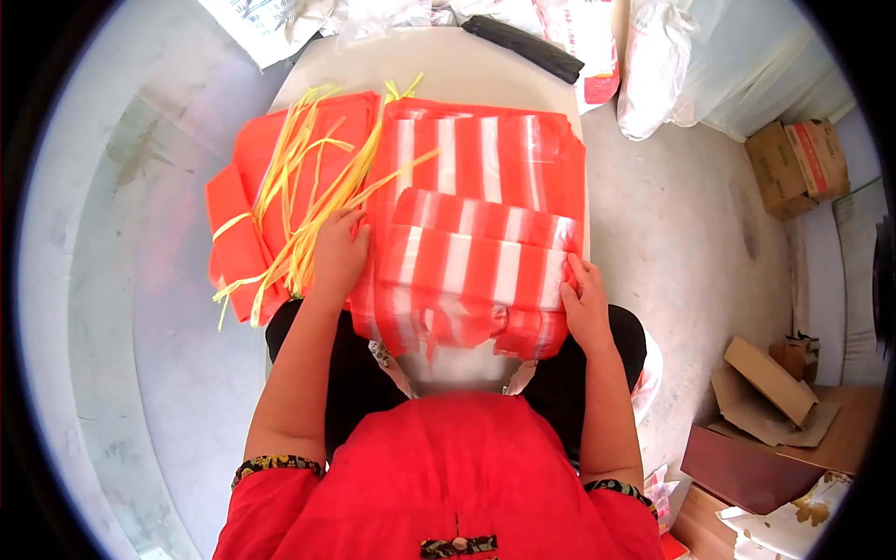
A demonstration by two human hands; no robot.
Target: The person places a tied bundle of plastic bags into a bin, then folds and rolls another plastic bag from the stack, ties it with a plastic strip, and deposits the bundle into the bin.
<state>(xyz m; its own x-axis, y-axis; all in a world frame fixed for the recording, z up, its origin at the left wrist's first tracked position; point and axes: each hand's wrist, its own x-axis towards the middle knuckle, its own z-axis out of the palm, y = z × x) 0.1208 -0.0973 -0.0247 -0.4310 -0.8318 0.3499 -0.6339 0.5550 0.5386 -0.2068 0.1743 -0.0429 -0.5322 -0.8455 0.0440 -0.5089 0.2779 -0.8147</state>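
A stack of red-and-white striped plastic bags [485, 159] lies spread in front of me, its near end hanging over the table edge towards my lap. On top is a folded striped bag [457, 263], lying crosswise. My right hand [585, 297] pinches the right end of this folded bag between thumb and fingers. At the stack's left edge is my left hand [343, 245], fingers curled together; what they hold, if anything, is hidden. Just beside it lie loose yellow tie strips [303, 201], strewn over folded plain red bags [245, 201]. One strip wraps around a red bundle.
The beige table [392, 61] carries a black rolled item [525, 49] at its far right. White sacks [656, 65] stand beyond it. Cardboard boxes [796, 168] sit at the far right, and an open carton [775, 439] stands on the floor at the near right.
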